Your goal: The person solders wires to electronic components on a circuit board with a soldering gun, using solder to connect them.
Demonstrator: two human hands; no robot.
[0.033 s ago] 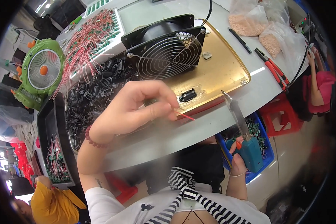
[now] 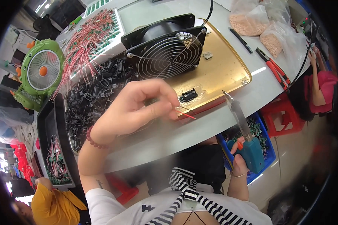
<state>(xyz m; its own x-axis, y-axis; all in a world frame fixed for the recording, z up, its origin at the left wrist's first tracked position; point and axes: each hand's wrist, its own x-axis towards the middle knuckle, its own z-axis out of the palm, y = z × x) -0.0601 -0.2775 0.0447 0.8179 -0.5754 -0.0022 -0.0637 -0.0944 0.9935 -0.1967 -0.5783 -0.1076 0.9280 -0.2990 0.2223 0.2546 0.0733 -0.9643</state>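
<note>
My left hand (image 2: 139,108) is closed in a pinch on thin wires, one red (image 2: 186,114) and one dark (image 2: 188,110), whose ends stick out to the right of the fingertips. What else the fingers may hold is hidden. Just beyond the fingertips a small black plastic holder (image 2: 188,95) lies on a gold tray (image 2: 225,56). My right hand (image 2: 239,167) is wrapped round the teal handle of a soldering gun (image 2: 251,153) with an orange trigger. Its metal tip points up toward the tray's near edge, apart from the wires.
A black fan (image 2: 169,48) with a wire grille stands on the tray. Many black holders (image 2: 90,93) are heaped at left, behind them wired green boards (image 2: 90,41). A green fan (image 2: 41,71), red-handled pliers (image 2: 276,71), a pen (image 2: 241,40) and a blue bin (image 2: 272,153) surround the work.
The dark wire now shows apart from the red one at my left fingertips. My left hand has shifted very slightly; the right hand and soldering gun stay in place.
</note>
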